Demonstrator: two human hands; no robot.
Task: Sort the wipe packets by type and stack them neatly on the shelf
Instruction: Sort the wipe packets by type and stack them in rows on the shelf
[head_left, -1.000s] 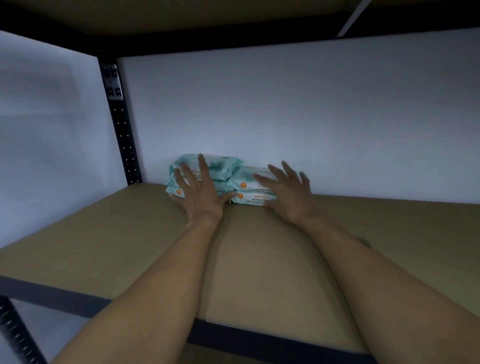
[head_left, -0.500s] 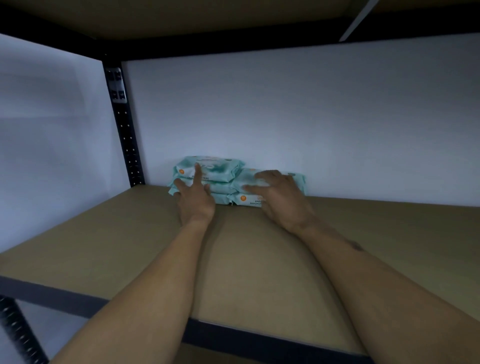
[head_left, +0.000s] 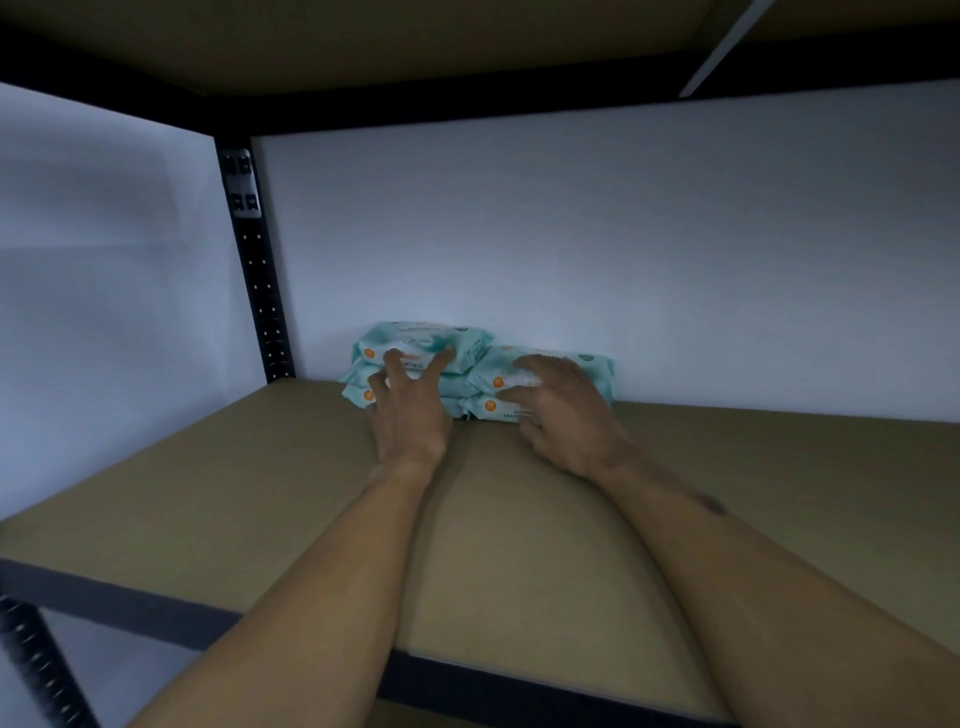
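Two piles of pale green wipe packets sat at the back left of the shelf board (head_left: 260, 493), against the back wall (head_left: 623, 249) and near the black perforated post (head_left: 260, 291).

- Left pile (head_left: 467, 345): three packets high, lying flat. Long axis ran side to side along the wall, with a long edge facing the person. The top packet sat slightly askew on the two beneath.
- Right pile (head_left: 493, 371): two packets high, also flat, with the same side-to-side long axis. Its left end touched the left pile. Its top lay lower than the left pile's top.
- Orange round marks showed at the left end of the front faces. The print beside them was too blurred to read.

Left hand (head_left: 410, 415): reached in palm down, with its fingers (head_left: 444, 356) spread and nearly straight. The tips rested on the front and top edge of the left pile, and nothing was held.

Right hand (head_left: 569, 415): its fingers were bent over the top of the right pile's upper packet. The thumb lay along the front face near the seam between the two packets, so the hand gripped that packet's front edge.

Both forearms were bare and stretched across the board from the dark front rail (head_left: 130, 608). The underside of another shelf (head_left: 415, 41) ran overhead, and a pale side wall (head_left: 104, 312) stood at the left.
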